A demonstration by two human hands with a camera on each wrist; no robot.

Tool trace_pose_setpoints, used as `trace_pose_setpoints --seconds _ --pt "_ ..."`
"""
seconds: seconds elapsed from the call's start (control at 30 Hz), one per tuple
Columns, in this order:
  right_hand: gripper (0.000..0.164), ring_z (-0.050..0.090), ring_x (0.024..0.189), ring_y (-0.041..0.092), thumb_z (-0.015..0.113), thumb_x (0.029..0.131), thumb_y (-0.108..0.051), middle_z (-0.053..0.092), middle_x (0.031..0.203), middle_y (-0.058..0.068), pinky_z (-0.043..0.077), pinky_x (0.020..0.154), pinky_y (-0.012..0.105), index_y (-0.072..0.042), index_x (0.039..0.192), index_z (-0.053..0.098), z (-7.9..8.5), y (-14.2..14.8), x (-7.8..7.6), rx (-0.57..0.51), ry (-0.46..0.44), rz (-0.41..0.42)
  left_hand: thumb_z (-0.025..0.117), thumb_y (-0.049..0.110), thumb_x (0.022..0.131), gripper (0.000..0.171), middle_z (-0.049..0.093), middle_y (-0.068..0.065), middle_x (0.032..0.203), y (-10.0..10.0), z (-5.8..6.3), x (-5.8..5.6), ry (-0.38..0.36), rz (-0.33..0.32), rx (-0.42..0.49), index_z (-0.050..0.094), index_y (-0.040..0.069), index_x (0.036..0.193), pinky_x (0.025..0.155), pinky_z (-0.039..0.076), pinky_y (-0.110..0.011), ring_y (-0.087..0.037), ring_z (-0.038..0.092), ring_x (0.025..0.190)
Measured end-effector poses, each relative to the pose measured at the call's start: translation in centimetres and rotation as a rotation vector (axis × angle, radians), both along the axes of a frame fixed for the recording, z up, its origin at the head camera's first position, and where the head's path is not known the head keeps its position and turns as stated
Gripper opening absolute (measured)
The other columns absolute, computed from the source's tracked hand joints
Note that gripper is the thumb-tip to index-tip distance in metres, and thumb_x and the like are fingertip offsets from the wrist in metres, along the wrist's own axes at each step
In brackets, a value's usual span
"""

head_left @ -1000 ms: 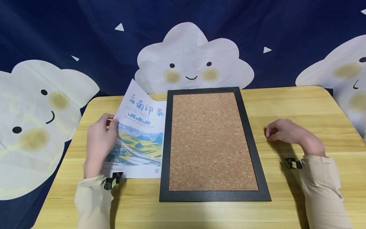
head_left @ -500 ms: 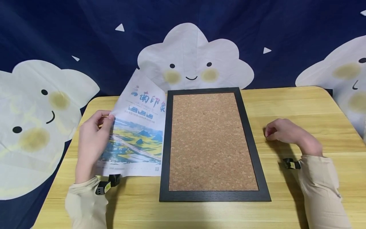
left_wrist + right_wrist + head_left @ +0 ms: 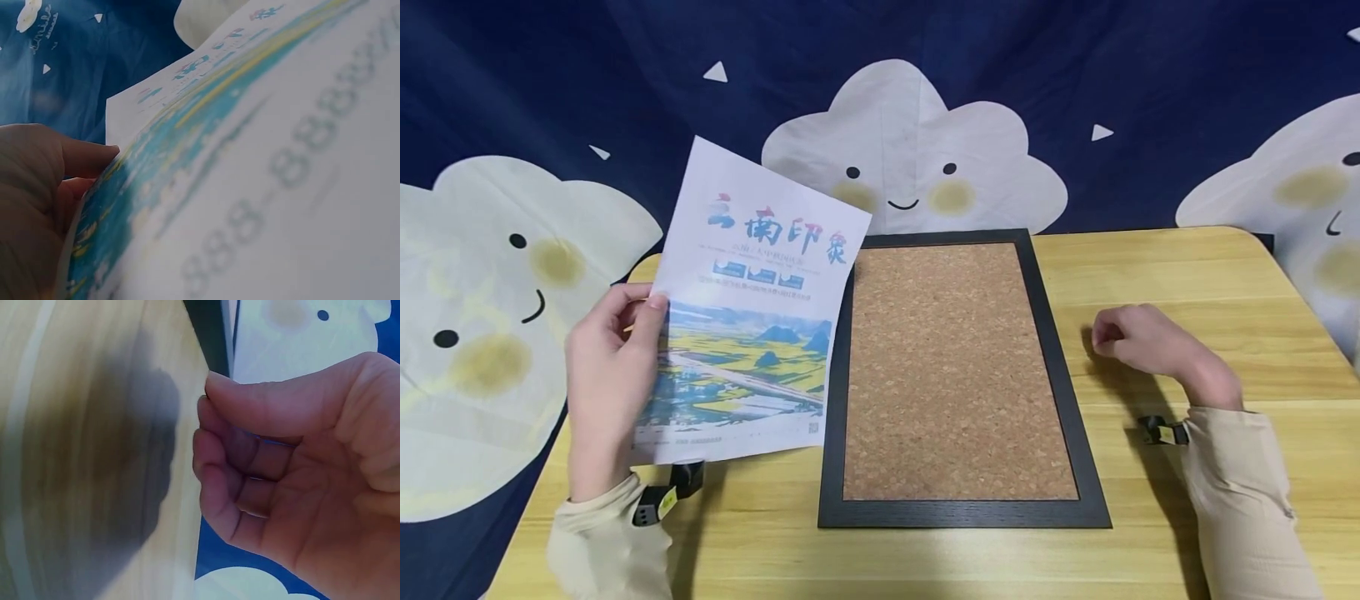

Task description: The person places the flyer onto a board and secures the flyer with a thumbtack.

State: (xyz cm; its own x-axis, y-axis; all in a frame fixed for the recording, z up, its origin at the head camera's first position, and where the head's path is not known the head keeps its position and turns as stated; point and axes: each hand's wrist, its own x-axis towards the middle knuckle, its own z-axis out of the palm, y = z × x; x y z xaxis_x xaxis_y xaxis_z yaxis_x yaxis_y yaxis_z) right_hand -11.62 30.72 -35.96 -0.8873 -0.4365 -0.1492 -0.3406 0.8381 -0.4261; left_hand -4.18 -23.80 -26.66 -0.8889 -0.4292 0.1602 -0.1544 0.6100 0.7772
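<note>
My left hand (image 3: 613, 375) pinches the left edge of a printed paper poster (image 3: 760, 350) between thumb and fingers. The sheet carries coloured lettering above a landscape of yellow fields. It is raised and tilted, and its upper right corner overlaps the top left of a black-framed cork board (image 3: 958, 375) lying on the table. In the left wrist view, the thumb lies on the printed face of the poster (image 3: 206, 150), with other fingers partly hidden behind it. To the right of the board, my right hand (image 3: 1142, 337) hovers above the table, its fingers loosely curled around nothing (image 3: 281, 469).
The light wooden table (image 3: 1165, 258) reaches to a dark blue curtain (image 3: 970, 50) printed with smiling white clouds. Dark wrist straps with small cameras sit on both wrists. Bare tabletop shows in front of the board and around my right hand.
My left hand has moved left and lifted the poster. Its right edge has come up from beside the board and its top corner now overlaps the frame. My right hand has barely shifted.
</note>
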Motion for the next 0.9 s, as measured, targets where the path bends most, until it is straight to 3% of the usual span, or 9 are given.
trace_pose_setpoints --seconds 0.23,0.37,0.53,0.7,0.9 --pt "0.02 0.046 0.064 0.007 0.068 0.084 0.006 0.056 0.07 -0.009 0.039 0.062 0.028 -0.012 0.078 0.065 0.6 -0.6 0.3 -0.035 0.09 -0.016 0.061 0.025 0.105 0.021 0.067 0.009 0.086 0.0 0.8 0.5 0.067 0.07 0.077 0.073 0.013 0.118 0.055 0.045 -0.015 -0.008 0.061 0.068" --pt "0.015 0.048 0.065 0.008 0.07 0.087 0.002 0.06 0.071 -0.009 0.041 0.064 0.031 -0.01 0.08 0.068 0.6 -0.8 0.3 -0.037 0.097 -0.039 0.063 0.023 0.104 0.016 0.067 0.01 0.083 0.1 1.1 0.9 0.096 0.094 0.101 0.074 0.017 0.114 0.055 0.044 -0.015 -0.008 0.059 0.066" --pt "0.011 0.054 0.069 0.012 0.072 0.09 -0.001 0.064 0.073 -0.007 0.044 0.066 0.035 -0.008 0.082 0.07 0.4 -1.1 0.2 -0.041 0.084 -0.09 0.064 0.02 0.104 0.014 0.067 0.011 0.085 0.7 1.6 1.2 0.182 0.101 0.093 0.074 0.017 0.113 0.058 0.044 -0.015 -0.008 0.059 0.068" --pt "0.009 0.054 0.07 0.015 0.069 0.091 0.0 0.064 0.074 -0.004 0.044 0.066 0.035 -0.007 0.084 0.07 0.6 -1.3 0.1 -0.062 0.062 -0.127 0.064 0.017 0.104 0.013 0.067 0.007 0.082 1.9 2.2 1.2 0.331 0.079 0.131 0.075 0.017 0.11 0.061 0.045 -0.016 -0.01 0.059 0.069" --pt "0.007 0.055 0.072 0.017 0.069 0.093 -0.002 0.066 0.077 -0.002 0.044 0.066 0.035 -0.006 0.087 0.071 0.7 -1.2 0.0 -0.069 0.035 -0.148 0.065 0.01 0.102 0.012 0.064 -0.003 0.076 4.1 2.1 0.5 0.461 0.002 0.341 0.076 0.013 0.106 0.058 0.044 -0.018 -0.014 0.056 0.064"
